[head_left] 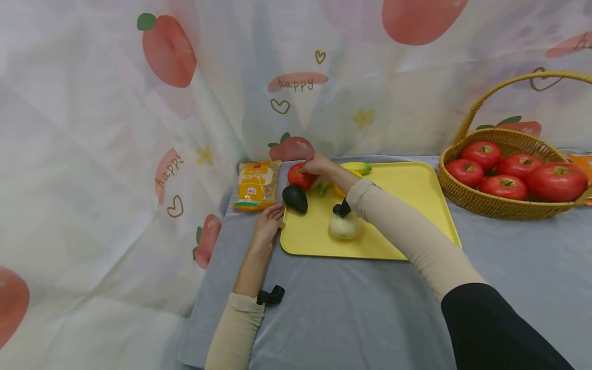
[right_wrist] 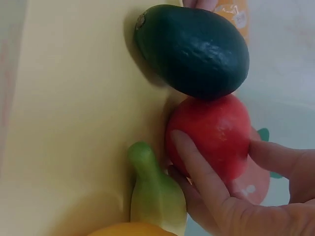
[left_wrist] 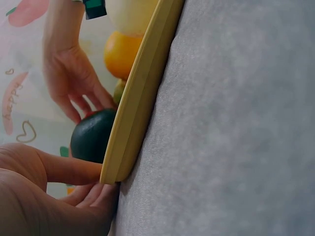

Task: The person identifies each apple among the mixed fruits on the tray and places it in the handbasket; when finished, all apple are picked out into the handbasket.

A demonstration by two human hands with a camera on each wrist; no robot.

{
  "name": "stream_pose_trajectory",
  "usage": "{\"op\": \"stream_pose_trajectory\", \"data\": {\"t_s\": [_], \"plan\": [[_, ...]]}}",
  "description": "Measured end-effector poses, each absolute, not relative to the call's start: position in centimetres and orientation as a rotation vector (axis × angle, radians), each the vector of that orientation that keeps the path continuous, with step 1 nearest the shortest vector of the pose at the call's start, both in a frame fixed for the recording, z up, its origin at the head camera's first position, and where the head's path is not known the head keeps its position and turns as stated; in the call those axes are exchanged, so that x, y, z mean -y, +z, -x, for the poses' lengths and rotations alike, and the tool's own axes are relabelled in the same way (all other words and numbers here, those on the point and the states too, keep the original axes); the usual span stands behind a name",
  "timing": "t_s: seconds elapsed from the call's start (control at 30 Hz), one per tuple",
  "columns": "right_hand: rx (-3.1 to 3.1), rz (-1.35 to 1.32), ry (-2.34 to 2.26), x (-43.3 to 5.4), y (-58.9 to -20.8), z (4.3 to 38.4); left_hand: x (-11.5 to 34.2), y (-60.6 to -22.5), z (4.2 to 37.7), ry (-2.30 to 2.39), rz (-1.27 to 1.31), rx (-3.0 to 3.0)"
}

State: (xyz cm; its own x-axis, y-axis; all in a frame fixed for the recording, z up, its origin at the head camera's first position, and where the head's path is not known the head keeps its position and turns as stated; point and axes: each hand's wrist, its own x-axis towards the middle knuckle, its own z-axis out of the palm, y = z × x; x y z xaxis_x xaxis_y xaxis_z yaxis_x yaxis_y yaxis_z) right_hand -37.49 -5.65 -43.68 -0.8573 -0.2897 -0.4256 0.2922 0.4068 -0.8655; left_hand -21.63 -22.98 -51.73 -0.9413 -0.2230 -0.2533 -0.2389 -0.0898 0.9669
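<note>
My right hand (head_left: pixel 322 165) holds a red tomato (right_wrist: pixel 211 132) at the far left corner of the yellow tray (head_left: pixel 416 185), its fingers and thumb spread around the sides. A dark green avocado (head_left: pixel 294 199) lies right against the tomato, near the tray's left edge. My left hand (head_left: pixel 268 226) grips that left edge, with the thumb side at the rim and the other fingers lower, as the left wrist view shows. Beside the right hand lie a green-tipped yellow fruit (right_wrist: pixel 156 196) and an orange (left_wrist: pixel 120 54).
A pale round vegetable (head_left: pixel 343 228) sits on the tray under my right wrist, and a green-tipped banana (head_left: pixel 358 167) lies at its back edge. Left of the tray stands a yellow food packet (head_left: pixel 256 185). A wicker basket (head_left: pixel 490 203) of several tomatoes stands at the right.
</note>
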Motion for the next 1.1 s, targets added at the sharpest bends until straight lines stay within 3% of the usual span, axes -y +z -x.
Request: {"op": "stream_pose_trajectory", "data": {"t_s": [0.27,1.1], "plan": [[-2.127,-0.078,-1.509,5.3,-43.2,37.1,22.8,-51.9,21.8,2.262,0.536,-2.089],[-2.047,0.092,-1.59,4.2,-40.6,35.8,22.9,-52.0,21.8,2.249,0.561,-2.12]]}}
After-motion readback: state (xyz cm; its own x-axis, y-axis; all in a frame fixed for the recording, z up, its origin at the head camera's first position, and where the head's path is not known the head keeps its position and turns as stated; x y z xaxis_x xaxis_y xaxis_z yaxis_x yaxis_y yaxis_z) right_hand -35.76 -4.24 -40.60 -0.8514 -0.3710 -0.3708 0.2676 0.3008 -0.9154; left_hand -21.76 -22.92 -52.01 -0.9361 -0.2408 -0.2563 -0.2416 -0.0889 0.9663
